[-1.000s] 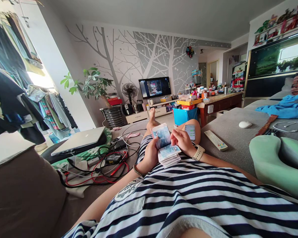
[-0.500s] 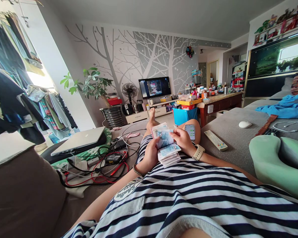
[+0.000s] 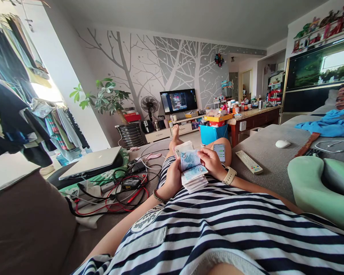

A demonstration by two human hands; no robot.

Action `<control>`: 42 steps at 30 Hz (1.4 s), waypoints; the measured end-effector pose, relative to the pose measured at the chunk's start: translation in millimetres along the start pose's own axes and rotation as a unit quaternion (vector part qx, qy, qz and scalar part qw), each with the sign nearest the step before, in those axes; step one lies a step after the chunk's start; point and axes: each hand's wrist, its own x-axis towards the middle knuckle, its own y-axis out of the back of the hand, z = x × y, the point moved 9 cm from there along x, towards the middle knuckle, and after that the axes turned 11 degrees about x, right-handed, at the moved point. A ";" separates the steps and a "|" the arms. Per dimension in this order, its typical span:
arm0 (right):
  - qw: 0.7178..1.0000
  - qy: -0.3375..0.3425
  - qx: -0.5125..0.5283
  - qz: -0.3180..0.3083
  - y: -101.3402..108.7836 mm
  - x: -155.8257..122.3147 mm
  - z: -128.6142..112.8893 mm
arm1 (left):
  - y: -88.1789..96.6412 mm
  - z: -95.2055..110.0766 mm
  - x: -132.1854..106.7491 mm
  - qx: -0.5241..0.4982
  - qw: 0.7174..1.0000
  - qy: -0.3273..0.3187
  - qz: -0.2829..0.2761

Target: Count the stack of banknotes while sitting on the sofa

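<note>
A folded stack of banknotes (image 3: 195, 182), blue-tinted and marked 10, is held above my lap. My left hand (image 3: 173, 176) is closed round its left side, the thumb resting on the notes. On the other side my right hand (image 3: 211, 163) pinches the edge of one blue banknote (image 3: 189, 159) between thumb and fingers. Some notes stand up behind, while others fan down toward me. A phone (image 3: 219, 152) with its screen lit lies against my leg, just beyond the right hand. The fingers under the stack are hidden.
On the sofa to the right are a remote control (image 3: 249, 162), a white mouse (image 3: 283, 144) and a green neck pillow (image 3: 306, 187). A laptop (image 3: 91, 162) and tangled cables (image 3: 123, 187) lie to the left. A cluttered table (image 3: 258, 114) stands beyond.
My right hand has shifted very slightly with the pinched note, which leans a little differently. The left hand keeps its hold on the stack.
</note>
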 end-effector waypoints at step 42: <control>0.999 -0.036 0.036 -0.008 -3.8 0.3 7.9 | -9.9 -3.6 -2.4 -0.026 0.998 0.011 -0.057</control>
